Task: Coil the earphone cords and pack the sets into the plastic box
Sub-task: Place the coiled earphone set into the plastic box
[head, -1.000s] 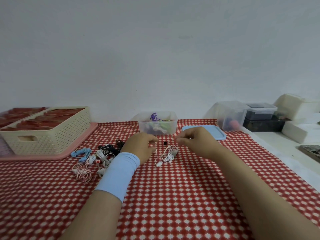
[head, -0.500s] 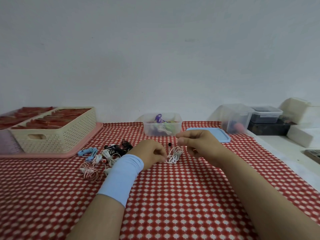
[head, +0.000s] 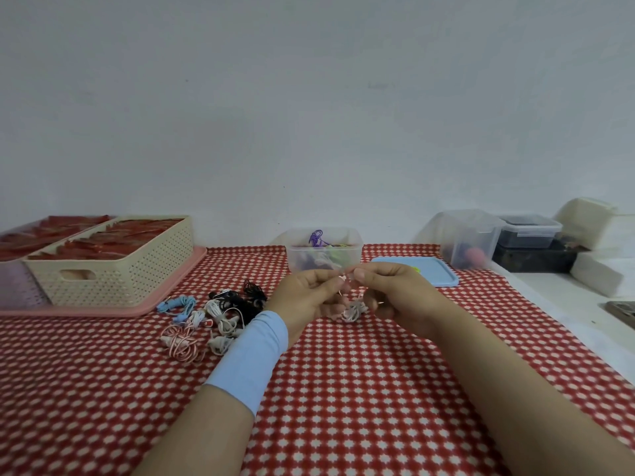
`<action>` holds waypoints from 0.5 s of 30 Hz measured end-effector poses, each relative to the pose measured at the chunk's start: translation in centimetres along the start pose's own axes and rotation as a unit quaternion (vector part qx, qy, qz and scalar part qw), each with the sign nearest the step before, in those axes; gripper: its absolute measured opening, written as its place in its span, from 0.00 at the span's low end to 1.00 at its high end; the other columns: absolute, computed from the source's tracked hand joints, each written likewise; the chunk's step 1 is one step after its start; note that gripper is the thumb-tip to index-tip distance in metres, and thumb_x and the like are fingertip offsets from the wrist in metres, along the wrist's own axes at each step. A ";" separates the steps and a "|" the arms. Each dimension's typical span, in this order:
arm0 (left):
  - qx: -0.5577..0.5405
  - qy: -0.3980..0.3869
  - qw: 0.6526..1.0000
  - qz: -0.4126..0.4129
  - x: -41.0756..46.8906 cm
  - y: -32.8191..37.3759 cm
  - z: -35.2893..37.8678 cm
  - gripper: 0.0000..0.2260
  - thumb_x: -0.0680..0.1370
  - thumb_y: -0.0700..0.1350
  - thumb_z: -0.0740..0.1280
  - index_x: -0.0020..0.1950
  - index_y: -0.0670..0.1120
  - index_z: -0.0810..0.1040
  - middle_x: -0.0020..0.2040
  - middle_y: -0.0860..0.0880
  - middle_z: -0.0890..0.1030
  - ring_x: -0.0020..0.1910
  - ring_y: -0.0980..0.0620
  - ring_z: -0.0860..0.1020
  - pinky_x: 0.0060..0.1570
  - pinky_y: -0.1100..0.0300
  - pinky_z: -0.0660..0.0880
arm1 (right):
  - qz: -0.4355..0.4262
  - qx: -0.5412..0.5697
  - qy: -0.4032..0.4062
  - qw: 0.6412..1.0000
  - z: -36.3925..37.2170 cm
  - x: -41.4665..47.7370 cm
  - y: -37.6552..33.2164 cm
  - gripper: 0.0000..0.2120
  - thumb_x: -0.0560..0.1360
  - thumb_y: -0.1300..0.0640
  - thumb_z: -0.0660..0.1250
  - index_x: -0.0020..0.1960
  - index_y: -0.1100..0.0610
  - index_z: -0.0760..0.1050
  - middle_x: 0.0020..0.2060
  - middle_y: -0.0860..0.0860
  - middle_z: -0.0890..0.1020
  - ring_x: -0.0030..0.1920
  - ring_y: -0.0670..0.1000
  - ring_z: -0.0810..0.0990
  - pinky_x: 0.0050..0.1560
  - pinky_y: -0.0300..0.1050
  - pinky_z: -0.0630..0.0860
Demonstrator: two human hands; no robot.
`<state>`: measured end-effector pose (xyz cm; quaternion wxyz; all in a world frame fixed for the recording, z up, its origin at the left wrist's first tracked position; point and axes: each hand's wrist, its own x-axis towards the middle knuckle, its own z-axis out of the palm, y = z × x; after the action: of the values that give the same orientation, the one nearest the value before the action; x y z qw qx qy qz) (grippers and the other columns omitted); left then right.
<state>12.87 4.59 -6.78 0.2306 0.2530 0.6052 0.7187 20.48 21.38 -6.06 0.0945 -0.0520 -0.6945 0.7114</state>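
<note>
Two hands meet above the checked cloth point(head: 343, 389): left hand point(head: 305, 298) and right hand point(head: 395, 293) each pinch the white earphone cord point(head: 354, 309), bundle below between them, near the plastic box point(head: 350, 257). Loose earphone sets point(head: 220, 310) lie left.

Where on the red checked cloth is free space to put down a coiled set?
Free: the red checked cloth between both forearms, and right of the right hand, before the flat blue lid. Crowded: the tangled earphone heap left of the left hand.
</note>
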 end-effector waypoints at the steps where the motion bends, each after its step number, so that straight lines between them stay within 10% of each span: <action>1: 0.008 0.002 1.000 0.000 0.0 -0.1 0.1 0.06 0.79 0.40 0.68 0.53 0.40 0.82 0.43 0.44 0.84 0.37 0.51 0.81 0.38 0.59 0.81 | 0.003 0.000 -0.005 1.000 0.0 0.1 0.0 0.10 0.79 0.58 0.67 0.57 0.60 0.84 0.44 0.54 0.84 0.30 0.47 0.71 0.26 0.37 0.63; 15: -0.006 -0.025 1.000 -0.004 -0.1 -0.1 0.2 0.07 0.79 0.38 0.67 0.53 0.42 0.84 0.41 0.46 0.84 0.36 0.54 0.81 0.38 0.63 0.79 | 0.027 -0.001 -0.050 0.998 -0.2 -0.4 -0.4 0.14 0.72 0.54 0.71 0.55 0.58 0.86 0.40 0.52 0.83 0.32 0.47 0.72 0.25 0.35 0.65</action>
<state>13.08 4.62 -6.85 0.2499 0.2675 0.5957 0.7149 20.93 21.54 -5.64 0.0405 -0.0352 -0.6970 0.7150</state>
